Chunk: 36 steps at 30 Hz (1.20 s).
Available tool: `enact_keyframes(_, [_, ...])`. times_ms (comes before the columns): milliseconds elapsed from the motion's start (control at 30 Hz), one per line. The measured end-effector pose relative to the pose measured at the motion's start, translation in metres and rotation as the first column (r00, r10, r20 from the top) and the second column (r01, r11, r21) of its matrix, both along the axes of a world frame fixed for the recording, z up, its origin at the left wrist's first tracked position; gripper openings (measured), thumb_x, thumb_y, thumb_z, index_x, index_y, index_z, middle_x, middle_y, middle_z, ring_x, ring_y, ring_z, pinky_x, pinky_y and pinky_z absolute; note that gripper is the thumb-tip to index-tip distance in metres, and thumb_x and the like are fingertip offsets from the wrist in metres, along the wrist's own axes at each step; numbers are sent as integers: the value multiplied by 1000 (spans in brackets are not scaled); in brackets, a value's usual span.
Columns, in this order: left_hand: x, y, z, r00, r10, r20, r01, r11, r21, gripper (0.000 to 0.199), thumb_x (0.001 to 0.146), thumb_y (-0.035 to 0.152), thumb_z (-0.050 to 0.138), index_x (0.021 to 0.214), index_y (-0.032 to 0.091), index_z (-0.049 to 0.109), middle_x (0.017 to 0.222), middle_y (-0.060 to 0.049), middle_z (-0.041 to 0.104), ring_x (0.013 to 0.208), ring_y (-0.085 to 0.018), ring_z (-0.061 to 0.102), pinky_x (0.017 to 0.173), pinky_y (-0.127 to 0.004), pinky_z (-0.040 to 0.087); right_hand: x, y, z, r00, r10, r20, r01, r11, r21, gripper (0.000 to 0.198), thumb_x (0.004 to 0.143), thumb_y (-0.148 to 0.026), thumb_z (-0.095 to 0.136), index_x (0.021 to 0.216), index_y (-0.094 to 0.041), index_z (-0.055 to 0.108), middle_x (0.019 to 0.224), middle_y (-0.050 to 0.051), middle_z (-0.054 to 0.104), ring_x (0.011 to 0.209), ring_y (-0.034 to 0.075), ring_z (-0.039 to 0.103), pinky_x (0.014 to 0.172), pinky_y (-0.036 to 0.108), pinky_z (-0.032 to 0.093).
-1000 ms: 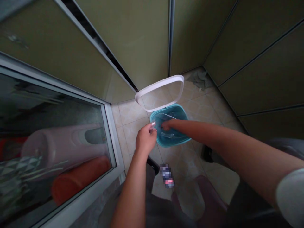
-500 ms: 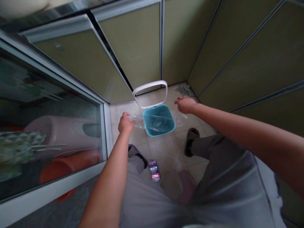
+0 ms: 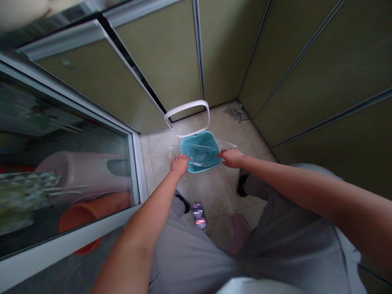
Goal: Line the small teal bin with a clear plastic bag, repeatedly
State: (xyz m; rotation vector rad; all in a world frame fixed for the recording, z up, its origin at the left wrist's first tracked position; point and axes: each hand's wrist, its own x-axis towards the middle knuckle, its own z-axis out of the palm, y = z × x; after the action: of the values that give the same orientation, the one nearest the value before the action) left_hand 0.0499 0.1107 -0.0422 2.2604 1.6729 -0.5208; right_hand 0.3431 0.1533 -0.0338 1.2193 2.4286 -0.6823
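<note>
Moved in from out wide, left hand (image 3: 180, 164) and right hand (image 3: 232, 158) now meet opposite sides of the bin (image 3: 211, 140) on the floor (image 3: 211, 196), fingers bent; whether either grips its plastic bag (image 3: 200, 156), I cannot tell

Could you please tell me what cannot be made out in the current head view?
In the head view:
Blue bin: bottom obscured by clear bag.
Left hand: palm and grip hidden by its back.
Pixelated item: identity masked.
Pale object, top left: cut off by picture edge.
</note>
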Motion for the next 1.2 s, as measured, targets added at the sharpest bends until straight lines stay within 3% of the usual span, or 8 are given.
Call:
enact_keyframes(133, [7,5,-12,998,64,-26,-64,998,-16,27,90,27,69,115,17,73,124,-17,65,125,-32,51,107,-42,39,2,3,-12,999,33,30,-33,999,5,44,89,-29,66,133,-26,68,132,14,67,109,33,69,88,38,52])
enact_keyframes(333, [14,12,-20,995,78,-60,-77,997,15,29,98,20,49,103,12,77,117,-19,68,117,-32,55,100,-45,41,8,14,-24,1000,-1,7,1,1000,3,34,92,-26,59,123,-27,73,125,10,71,108,29,68,89,37,49])
enact_keyframes(533, [3,9,-19,987,146,65,-153,983,107,21,95,26,55,102,21,74,112,-13,69,114,-30,56,99,-43,40,14,18,-31,998,-59,-2,59,998,0,26,95,-29,53,108,-26,75,112,9,75,101,26,68,83,34,48])
enact_keyframes(833, [-20,-13,-15,975,148,167,-179,966,185,17,96,26,56,102,26,72,110,-8,71,110,-28,60,98,-41,41,20,13,-37,997,-70,-37,68,996,-52,31,82,-32,69,112,-23,68,108,8,74,93,24,66,72,29,42])
enact_keyframes(1067, [-29,-18,-22,974,162,157,-193,960,205,31,94,33,62,124,28,69,117,-9,66,112,-28,61,95,-40,44,14,12,-49,989,-141,-37,141,990,-11,25,85,-29,64,109,-24,68,104,8,73,87,22,64,69,28,38])
enact_keyframes(1200, [-25,-15,-26,970,200,139,-223,960,168,36,92,40,66,126,29,71,118,-10,63,113,-29,60,95,-39,46,14,13,-47,988,-149,-39,149,989,-6,24,87,-26,60,108,-23,70,103,9,73,86,23,63,71,29,39])
